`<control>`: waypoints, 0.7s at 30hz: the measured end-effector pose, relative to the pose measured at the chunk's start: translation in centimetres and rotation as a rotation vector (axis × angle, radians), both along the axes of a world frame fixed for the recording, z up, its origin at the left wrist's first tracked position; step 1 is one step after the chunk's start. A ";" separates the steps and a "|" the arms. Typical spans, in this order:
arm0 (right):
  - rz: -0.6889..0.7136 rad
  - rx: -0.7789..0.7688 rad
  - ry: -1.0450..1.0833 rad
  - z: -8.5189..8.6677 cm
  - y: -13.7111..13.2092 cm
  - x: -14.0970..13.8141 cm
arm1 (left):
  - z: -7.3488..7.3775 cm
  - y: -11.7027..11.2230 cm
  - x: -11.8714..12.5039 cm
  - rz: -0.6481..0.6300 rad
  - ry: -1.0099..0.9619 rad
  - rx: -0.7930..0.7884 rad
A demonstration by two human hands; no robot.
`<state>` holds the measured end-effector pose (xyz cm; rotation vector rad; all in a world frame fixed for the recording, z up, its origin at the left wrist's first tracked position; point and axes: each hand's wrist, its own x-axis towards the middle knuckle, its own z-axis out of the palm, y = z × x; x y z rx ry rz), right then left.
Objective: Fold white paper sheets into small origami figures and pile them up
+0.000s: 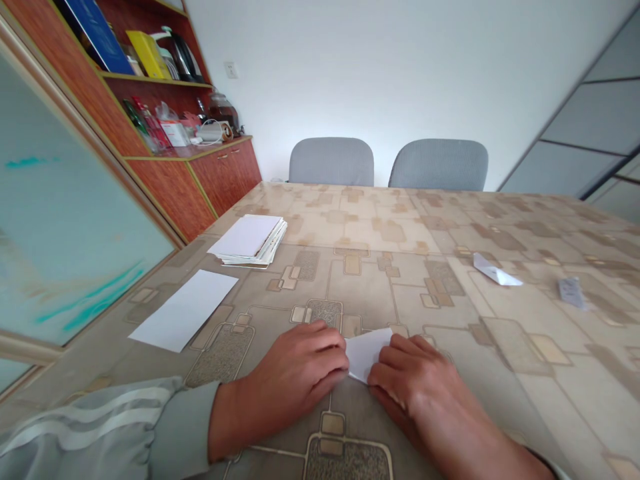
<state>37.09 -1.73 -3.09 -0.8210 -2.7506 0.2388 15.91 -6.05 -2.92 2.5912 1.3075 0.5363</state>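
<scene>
Folded white paper (367,353) sits on tbl btwn both hands, close to the near edge of my feed. Small pointed piece, lower tip angled down toward the wrists.

L hand (295,373): fingers closed together, curled, tips against paper's left side. R hand (417,383): fingers closed together, laid over paper's right side, pressing it onto patterned tbl cover (380,227). Both appear to grip paper btwn them; exact pinch can't tell, fingers hide part of the fold. Grey sleeve (95,427) w/ pale stripes on L arm.

Around hands: loose white sheet (183,310) lies flat, left of L hand, well apart. Stack of paper sheets (249,240) just beyond it, slightly fanned at edges. Far right: second folded paper piece (493,270), and small grey packet (573,292) further right, contents too blurred to tell.

Background: two grey chairs (331,162) (438,164) at far tbl edge. Wood cabinet (225,167) on left w/ bottles and jar (223,110) on top. Glass panel (65,200) at left, teal marks on it.
</scene>
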 end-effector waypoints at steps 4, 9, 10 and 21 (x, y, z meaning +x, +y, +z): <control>-0.062 -0.111 0.002 0.5 0.2 0.5 | 0.1 0.5 0.2 0.057 -0.019 -0.017; -0.152 -0.237 -0.016 0.8 0.5 0.7 | -0.3 1.0 0.8 0.142 -0.074 -0.032; -0.162 -0.243 -0.019 0.8 0.6 0.7 | -0.3 1.0 0.9 0.151 -0.085 -0.039; -0.046 0.001 0.042 0.9 1.6 0.6 | -0.2 1.1 0.3 -0.079 -0.030 0.079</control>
